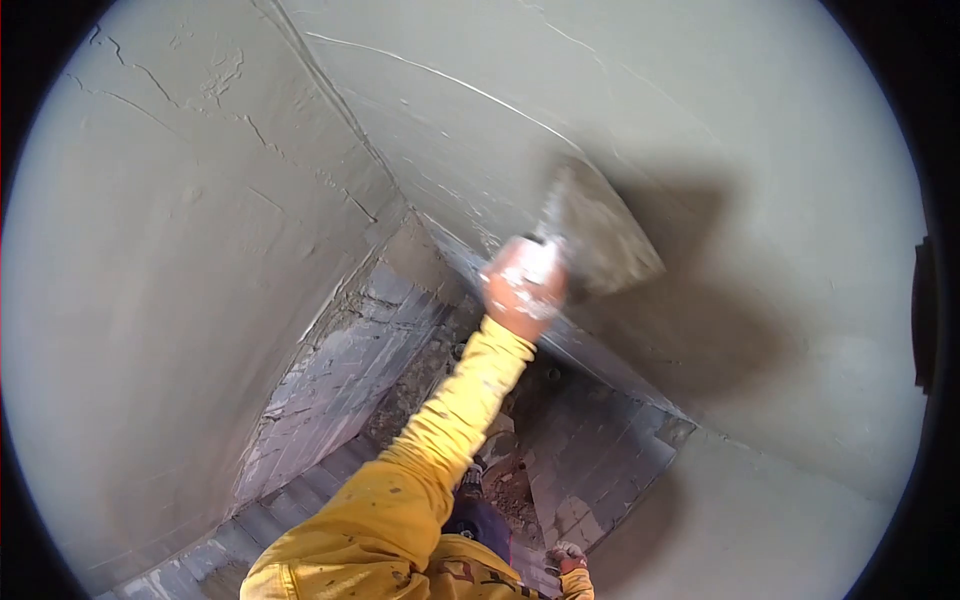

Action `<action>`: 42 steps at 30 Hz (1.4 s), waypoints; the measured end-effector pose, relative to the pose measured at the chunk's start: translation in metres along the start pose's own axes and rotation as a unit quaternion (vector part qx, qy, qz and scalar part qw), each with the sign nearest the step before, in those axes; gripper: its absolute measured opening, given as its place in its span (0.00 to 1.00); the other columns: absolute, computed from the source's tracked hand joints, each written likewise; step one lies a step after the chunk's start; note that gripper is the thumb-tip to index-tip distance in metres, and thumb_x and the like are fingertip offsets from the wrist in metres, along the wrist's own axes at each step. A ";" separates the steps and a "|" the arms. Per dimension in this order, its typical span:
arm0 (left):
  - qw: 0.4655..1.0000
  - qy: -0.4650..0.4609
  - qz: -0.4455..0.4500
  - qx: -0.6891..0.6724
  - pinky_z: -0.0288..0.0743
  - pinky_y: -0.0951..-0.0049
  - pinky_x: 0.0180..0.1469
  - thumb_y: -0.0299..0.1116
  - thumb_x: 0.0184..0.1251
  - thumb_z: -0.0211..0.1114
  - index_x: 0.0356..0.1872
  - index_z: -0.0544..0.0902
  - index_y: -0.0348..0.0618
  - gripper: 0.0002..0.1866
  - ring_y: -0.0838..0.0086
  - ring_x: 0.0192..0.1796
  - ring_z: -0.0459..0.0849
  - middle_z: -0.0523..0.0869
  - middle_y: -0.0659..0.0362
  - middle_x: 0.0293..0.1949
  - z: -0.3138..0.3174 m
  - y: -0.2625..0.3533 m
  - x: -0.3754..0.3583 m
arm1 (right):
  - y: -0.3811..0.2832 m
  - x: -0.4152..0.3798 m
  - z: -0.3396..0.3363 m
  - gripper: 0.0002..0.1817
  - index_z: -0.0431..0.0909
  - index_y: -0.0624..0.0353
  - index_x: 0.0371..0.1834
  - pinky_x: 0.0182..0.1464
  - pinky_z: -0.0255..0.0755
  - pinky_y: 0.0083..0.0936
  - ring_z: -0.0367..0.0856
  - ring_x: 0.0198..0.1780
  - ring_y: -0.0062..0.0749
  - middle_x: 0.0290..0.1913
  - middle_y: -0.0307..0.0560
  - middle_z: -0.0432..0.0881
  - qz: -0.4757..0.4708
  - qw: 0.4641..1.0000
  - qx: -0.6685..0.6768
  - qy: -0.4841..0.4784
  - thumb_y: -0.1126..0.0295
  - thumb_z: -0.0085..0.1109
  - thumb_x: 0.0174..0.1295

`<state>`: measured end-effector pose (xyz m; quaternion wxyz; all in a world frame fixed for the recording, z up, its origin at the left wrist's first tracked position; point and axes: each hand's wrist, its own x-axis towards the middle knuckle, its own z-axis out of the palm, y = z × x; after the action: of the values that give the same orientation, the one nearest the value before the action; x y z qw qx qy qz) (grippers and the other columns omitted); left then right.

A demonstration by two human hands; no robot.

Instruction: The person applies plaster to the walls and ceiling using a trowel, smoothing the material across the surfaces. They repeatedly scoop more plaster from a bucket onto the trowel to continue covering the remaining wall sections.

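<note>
My left hand (525,278), smeared with white plaster, reaches up out of a yellow sleeve and is closed round the handle of a plastering trowel (610,235). The trowel's broad, plaster-coated blade is tilted close to the right-hand wall (800,160), which has a grey wet-looking coat; motion blurs it slightly. A thin raised ridge in the coat runs to the blade's upper edge. Low in the view, near my body, my right hand (568,555) looks curled, with pale plaster on it. Whatever it may hold is too small to make out.
Another coated wall (200,230) meets the right one in a corner. Below lie bare grey blockwork (335,360) and a rough lower recess with reddish rubble (515,495). Grey ribbed panels (270,515) run along the lower left. The trowel and arm cast dark shadows on the wall.
</note>
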<state>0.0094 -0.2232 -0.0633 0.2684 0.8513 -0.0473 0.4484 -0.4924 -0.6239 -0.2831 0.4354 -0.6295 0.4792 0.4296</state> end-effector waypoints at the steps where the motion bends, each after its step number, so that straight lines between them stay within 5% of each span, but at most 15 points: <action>1: 0.999 -0.051 0.002 0.017 0.68 0.67 0.20 0.27 0.58 0.63 0.36 0.80 0.42 0.05 0.65 0.20 0.73 0.72 0.59 0.20 0.002 0.025 -0.005 | 0.012 0.002 -0.004 0.17 0.80 0.63 0.46 0.35 0.78 0.28 0.83 0.36 0.33 0.40 0.49 0.85 -0.025 0.999 -0.020 0.014 0.64 0.64 0.57; 6: 0.974 -0.050 -0.091 -0.201 0.70 0.65 0.24 0.26 0.56 0.65 0.35 0.81 0.46 0.05 0.63 0.25 0.74 0.72 0.57 0.21 0.036 0.131 -0.055 | 0.015 -0.037 -0.008 0.15 0.81 0.64 0.43 0.37 0.77 0.28 0.83 0.37 0.32 0.40 0.50 0.85 -0.024 0.999 0.031 0.032 0.65 0.62 0.58; 10: 0.938 -0.101 -0.148 -0.298 0.71 0.63 0.26 0.28 0.56 0.66 0.33 0.83 0.48 0.04 0.60 0.26 0.76 0.76 0.56 0.23 0.026 0.148 -0.088 | 0.025 -0.043 -0.014 0.08 0.77 0.54 0.41 0.29 0.81 0.40 0.85 0.32 0.40 0.36 0.49 0.85 0.014 0.999 0.034 0.012 0.73 0.60 0.58; 13: 0.950 -0.138 -0.181 -0.214 0.71 0.62 0.26 0.28 0.54 0.65 0.41 0.82 0.47 0.12 0.60 0.26 0.77 0.77 0.55 0.23 0.012 0.064 -0.118 | 0.020 -0.059 -0.011 0.09 0.76 0.53 0.43 0.34 0.79 0.47 0.85 0.36 0.47 0.39 0.51 0.85 -0.031 0.999 0.004 0.021 0.66 0.56 0.61; 15: 0.985 -0.148 -0.092 0.000 0.72 0.66 0.25 0.27 0.58 0.62 0.35 0.83 0.42 0.05 0.63 0.22 0.77 0.78 0.55 0.21 -0.003 -0.019 -0.126 | 0.012 -0.063 -0.010 0.09 0.78 0.58 0.40 0.30 0.79 0.38 0.85 0.33 0.40 0.36 0.48 0.85 0.014 0.998 0.050 0.032 0.69 0.62 0.58; 16: 0.955 -0.129 -0.255 -0.075 0.71 0.67 0.24 0.29 0.62 0.62 0.28 0.83 0.41 0.06 0.65 0.19 0.77 0.77 0.55 0.18 -0.003 -0.060 -0.133 | 0.007 -0.059 -0.005 0.10 0.78 0.61 0.39 0.28 0.79 0.33 0.85 0.31 0.36 0.35 0.47 0.85 0.037 0.996 0.075 0.039 0.71 0.65 0.57; 17: 0.977 -0.063 -0.197 -0.058 0.69 0.66 0.23 0.32 0.65 0.61 0.21 0.80 0.40 0.12 0.67 0.18 0.76 0.76 0.55 0.15 -0.008 -0.096 -0.120 | 0.013 -0.050 -0.005 0.10 0.76 0.59 0.42 0.34 0.79 0.46 0.85 0.36 0.46 0.40 0.51 0.85 0.077 0.993 0.089 0.013 0.68 0.61 0.61; 20: 0.967 -0.013 -0.251 -0.037 0.67 0.68 0.23 0.34 0.64 0.62 0.19 0.77 0.38 0.15 0.69 0.18 0.73 0.78 0.54 0.16 -0.011 -0.202 -0.108 | 0.054 0.001 -0.014 0.18 0.78 0.46 0.43 0.36 0.75 0.41 0.80 0.42 0.37 0.40 0.42 0.82 0.067 0.985 0.078 -0.140 0.47 0.46 0.66; 23: 0.956 0.047 -0.288 -0.028 0.64 0.70 0.22 0.36 0.62 0.65 0.19 0.77 0.37 0.16 0.74 0.17 0.71 0.75 0.57 0.13 -0.002 -0.273 -0.093 | 0.077 0.037 -0.008 0.17 0.76 0.44 0.44 0.39 0.75 0.46 0.80 0.44 0.37 0.42 0.39 0.82 0.100 0.983 0.067 -0.140 0.46 0.49 0.64; 25: 0.905 0.082 -0.398 -0.126 0.63 0.71 0.21 0.36 0.62 0.66 0.18 0.76 0.36 0.17 0.79 0.17 0.70 0.74 0.61 0.12 0.005 -0.290 -0.082 | 0.071 0.054 0.000 0.17 0.76 0.44 0.44 0.42 0.74 0.50 0.80 0.44 0.37 0.41 0.37 0.82 0.155 0.974 0.106 -0.128 0.46 0.50 0.64; 29: 0.927 0.097 -0.349 -0.095 0.62 0.75 0.21 0.36 0.62 0.66 0.18 0.76 0.37 0.16 0.82 0.17 0.69 0.75 0.64 0.14 0.021 -0.326 -0.083 | 0.045 0.061 0.023 0.17 0.77 0.44 0.47 0.41 0.74 0.51 0.81 0.44 0.39 0.42 0.41 0.82 0.135 0.984 0.033 -0.114 0.48 0.48 0.65; 32: 0.936 0.101 -0.327 -0.084 0.62 0.76 0.21 0.35 0.63 0.66 0.17 0.75 0.38 0.17 0.83 0.18 0.69 0.74 0.65 0.14 0.023 -0.320 -0.070 | -0.002 0.046 0.012 0.18 0.75 0.54 0.46 0.44 0.73 0.60 0.81 0.45 0.60 0.46 0.57 0.82 0.209 0.953 0.176 -0.129 0.55 0.45 0.64; 33: 0.940 0.100 -0.318 -0.076 0.63 0.76 0.22 0.35 0.63 0.66 0.17 0.75 0.38 0.17 0.83 0.19 0.69 0.74 0.65 0.14 0.024 -0.323 -0.070 | -0.005 0.043 0.014 0.24 0.75 0.53 0.49 0.51 0.65 0.66 0.76 0.51 0.67 0.52 0.61 0.79 0.171 0.962 0.142 -0.157 0.48 0.38 0.63; 36: 0.938 0.084 -0.319 -0.106 0.63 0.74 0.23 0.35 0.62 0.66 0.17 0.75 0.38 0.17 0.82 0.20 0.68 0.73 0.64 0.14 0.027 -0.316 -0.076 | -0.014 0.043 0.018 0.12 0.74 0.54 0.49 0.40 0.76 0.54 0.83 0.43 0.52 0.46 0.55 0.83 0.256 0.921 0.237 -0.173 0.64 0.55 0.64; 42: 0.934 0.003 -0.329 -0.137 0.65 0.76 0.22 0.32 0.62 0.66 0.20 0.77 0.37 0.13 0.82 0.19 0.72 0.76 0.64 0.14 0.047 -0.248 -0.116 | -0.026 0.027 0.044 0.15 0.70 0.47 0.56 0.39 0.77 0.46 0.84 0.42 0.47 0.46 0.53 0.83 0.223 0.970 0.052 -0.080 0.71 0.52 0.67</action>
<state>0.0546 -0.0542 -0.2788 0.5154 0.7727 0.1753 0.3264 -0.4681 -0.5837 -0.3170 0.3980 -0.4469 0.5924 0.5394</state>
